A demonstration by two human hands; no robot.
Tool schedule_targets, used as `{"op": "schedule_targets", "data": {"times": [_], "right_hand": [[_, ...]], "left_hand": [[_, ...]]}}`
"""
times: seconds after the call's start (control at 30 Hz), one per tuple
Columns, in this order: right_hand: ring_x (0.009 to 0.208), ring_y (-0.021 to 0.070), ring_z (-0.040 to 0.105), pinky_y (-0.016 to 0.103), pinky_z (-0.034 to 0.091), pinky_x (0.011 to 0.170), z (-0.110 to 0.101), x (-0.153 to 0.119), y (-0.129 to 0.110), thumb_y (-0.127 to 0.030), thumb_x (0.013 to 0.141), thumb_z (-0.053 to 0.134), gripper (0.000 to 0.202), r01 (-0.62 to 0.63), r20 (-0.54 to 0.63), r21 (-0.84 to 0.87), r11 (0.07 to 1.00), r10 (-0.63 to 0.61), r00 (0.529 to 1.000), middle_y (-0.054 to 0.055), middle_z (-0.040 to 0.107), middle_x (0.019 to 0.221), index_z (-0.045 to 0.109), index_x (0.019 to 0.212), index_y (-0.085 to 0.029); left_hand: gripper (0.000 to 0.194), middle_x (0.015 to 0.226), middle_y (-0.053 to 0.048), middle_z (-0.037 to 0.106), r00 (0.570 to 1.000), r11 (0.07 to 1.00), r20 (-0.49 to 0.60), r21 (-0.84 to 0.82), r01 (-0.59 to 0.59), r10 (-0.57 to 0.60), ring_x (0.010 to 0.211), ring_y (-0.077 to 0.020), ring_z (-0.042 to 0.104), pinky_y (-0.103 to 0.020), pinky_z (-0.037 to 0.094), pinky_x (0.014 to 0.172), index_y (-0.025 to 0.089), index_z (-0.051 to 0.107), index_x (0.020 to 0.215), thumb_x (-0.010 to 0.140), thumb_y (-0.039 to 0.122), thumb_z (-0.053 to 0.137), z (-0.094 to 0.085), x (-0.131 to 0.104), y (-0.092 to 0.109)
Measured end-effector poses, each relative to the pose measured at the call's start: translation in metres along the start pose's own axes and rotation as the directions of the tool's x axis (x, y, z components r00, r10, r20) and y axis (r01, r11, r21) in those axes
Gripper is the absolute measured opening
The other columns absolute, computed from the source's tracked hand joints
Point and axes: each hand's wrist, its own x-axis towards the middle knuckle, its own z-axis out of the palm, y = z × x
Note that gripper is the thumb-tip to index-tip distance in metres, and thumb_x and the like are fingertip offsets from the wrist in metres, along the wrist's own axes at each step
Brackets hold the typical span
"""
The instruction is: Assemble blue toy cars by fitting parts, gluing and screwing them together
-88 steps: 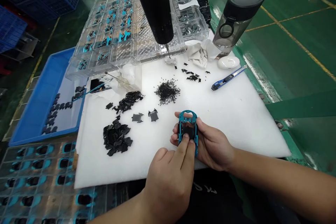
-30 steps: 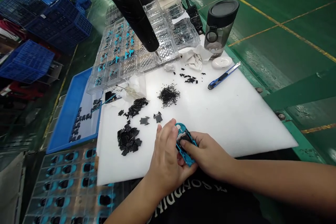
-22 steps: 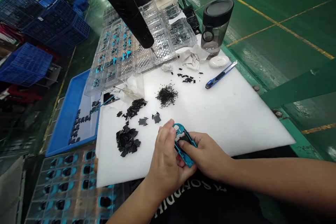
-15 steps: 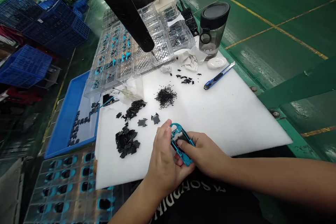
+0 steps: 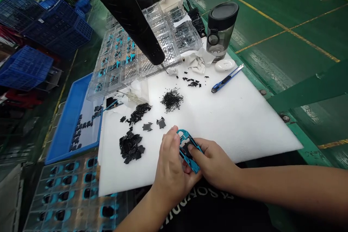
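Both hands hold a small blue plastic frame (image 5: 185,144) with a black insert, tilted on edge just above the near edge of the white foam pad (image 5: 244,116). My left hand (image 5: 171,168) wraps its left side, fingers up along the frame. From the right, my right hand (image 5: 214,163) pinches it, thumb pressing the black insert. Just left of the hands lie two loose black parts (image 5: 153,124) and a pile of black pieces (image 5: 131,146). Further back sit a heap of tiny black screws (image 5: 172,99) and another pile of black clips (image 5: 140,111).
A black hanging tool (image 5: 130,7) with a bit tip hangs over clear compartment trays (image 5: 130,61). At the back right are a dark bottle (image 5: 221,29), a blue utility knife (image 5: 227,78), a white case (image 5: 224,65) and a crumpled cloth (image 5: 198,61). A blue tray (image 5: 69,116) and filled part trays (image 5: 70,188) lie left.
The frame went from lying flat in both hands to being tilted on edge. My left hand shifted round to its left side; my right thumb now presses the insert. The view swung left.
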Motion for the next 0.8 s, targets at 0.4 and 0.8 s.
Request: {"op": "schedule_targets", "data": {"times": [0.4, 0.8], "right_hand": [[0.083, 0.0228, 0.066, 0.038, 0.052, 0.083, -0.0083, 0.0027, -0.0025, -0.039, 0.092, 0.059, 0.025, 0.025, 0.161, 0.169, 0.985, -0.052, 0.986, 0.007, 0.069, 0.086, 0.064, 0.094, -0.015], [0.080, 0.0195, 0.067, 0.034, 0.054, 0.082, -0.0086, 0.0054, -0.0024, -0.036, 0.094, 0.057, 0.022, -0.043, 0.202, 0.225, 0.973, -0.003, 0.979, 0.005, 0.070, 0.083, 0.065, 0.093, -0.016]], "left_hand": [[0.099, 0.138, -0.030, 0.044, 0.997, 0.997, 0.001, -0.011, 0.080, -0.080, 0.132, -0.0353, 0.046, -0.055, 0.048, 0.101, 0.008, 0.015, 0.149, 0.073, 0.028, 0.075, -0.0063, 0.0067, -0.0054], [0.096, 0.138, -0.031, 0.044, 0.998, 0.998, 0.003, -0.004, 0.059, -0.059, 0.135, -0.0338, 0.043, -0.053, 0.042, 0.108, 0.002, 0.015, 0.148, 0.075, 0.027, 0.072, -0.0077, 0.0057, -0.0047]]}}
